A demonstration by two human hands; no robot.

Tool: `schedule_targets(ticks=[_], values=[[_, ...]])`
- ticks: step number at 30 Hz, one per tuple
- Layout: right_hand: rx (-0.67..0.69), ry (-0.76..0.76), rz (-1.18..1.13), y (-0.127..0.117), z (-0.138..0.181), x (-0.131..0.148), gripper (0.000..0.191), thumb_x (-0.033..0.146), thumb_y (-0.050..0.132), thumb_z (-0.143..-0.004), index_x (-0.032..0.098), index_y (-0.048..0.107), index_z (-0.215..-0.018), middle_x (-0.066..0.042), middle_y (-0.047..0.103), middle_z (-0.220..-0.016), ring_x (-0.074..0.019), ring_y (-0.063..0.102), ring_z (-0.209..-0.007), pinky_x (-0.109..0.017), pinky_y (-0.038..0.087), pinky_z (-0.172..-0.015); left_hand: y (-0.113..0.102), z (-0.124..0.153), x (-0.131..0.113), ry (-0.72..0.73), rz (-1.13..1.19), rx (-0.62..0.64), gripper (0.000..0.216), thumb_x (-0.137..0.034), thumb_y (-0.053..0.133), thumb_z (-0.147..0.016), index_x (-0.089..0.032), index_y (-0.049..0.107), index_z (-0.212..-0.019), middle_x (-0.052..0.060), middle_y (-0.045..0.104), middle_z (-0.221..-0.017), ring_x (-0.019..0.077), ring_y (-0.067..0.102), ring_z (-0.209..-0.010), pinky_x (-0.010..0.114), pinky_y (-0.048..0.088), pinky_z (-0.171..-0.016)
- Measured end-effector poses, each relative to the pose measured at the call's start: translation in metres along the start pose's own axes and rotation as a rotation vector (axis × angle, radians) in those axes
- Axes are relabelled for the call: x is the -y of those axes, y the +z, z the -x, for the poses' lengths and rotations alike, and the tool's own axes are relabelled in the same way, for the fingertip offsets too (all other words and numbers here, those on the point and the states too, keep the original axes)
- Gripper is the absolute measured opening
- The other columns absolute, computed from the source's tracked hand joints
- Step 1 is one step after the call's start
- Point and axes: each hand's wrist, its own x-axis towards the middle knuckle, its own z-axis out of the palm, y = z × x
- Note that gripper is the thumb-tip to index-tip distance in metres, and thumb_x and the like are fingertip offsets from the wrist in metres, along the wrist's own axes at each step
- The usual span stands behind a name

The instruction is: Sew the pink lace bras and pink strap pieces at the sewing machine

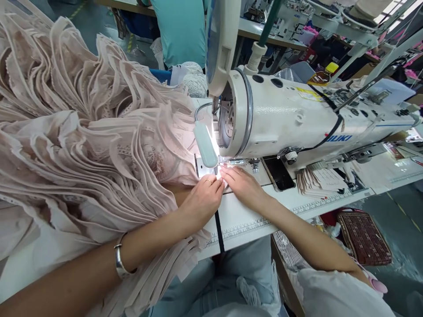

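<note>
A white sewing machine (277, 116) stands before me, its lamp lighting the needle area. Right by the presser foot, a small piece of pale fabric (218, 172) lies under my fingertips, mostly covered by them. My left hand (205, 199) is closed on its near edge, fingers bent and pressed together. From the right, my right hand (243, 185) pinches the same fabric with its fingers close together. A pale green lamp or guard (205, 144) hangs just above the fingertips. To the left, a large heap of beige lace-trimmed garment pieces (125, 149) reaches the machine bed.
A phone (278, 173) lies right of my right hand, beside a stack of beige cut pieces (322, 181). A ruler strip (244, 228) runs along the table's front edge. Behind the machine stand a bottle with a yellow cap (325, 74) and a person in teal (180, 31).
</note>
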Motion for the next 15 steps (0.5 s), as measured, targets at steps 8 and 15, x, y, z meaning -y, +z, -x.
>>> schedule_targets(ticks=[8, 15], values=[[0.141, 0.145, -0.156, 0.004, 0.000, -0.023, 0.060, -0.001, 0.035, -0.087, 0.022, 0.055, -0.139, -0.007, 0.057, -0.145, -0.0229, 0.061, -0.123, -0.043, 0.054, -0.102, -0.009, -0.008, 0.000, 0.121, -0.209, 0.125, 0.045, 0.004, 0.032, -0.092, 0.006, 0.056, -0.129, 0.022, 0.069, -0.117, 0.0244, 0.065, -0.094, 0.037, 0.052, -0.085], [0.193, 0.172, -0.363, -0.006, 0.002, -0.028, 0.067, -0.002, 0.036, -0.085, 0.026, 0.052, -0.144, -0.003, 0.052, -0.150, -0.0204, 0.058, -0.129, -0.037, 0.053, -0.102, -0.004, -0.005, 0.002, 0.111, -0.255, 0.020, 0.044, 0.008, 0.030, -0.092, 0.005, 0.057, -0.126, 0.020, 0.071, -0.109, 0.0219, 0.063, -0.084, 0.034, 0.053, -0.072]])
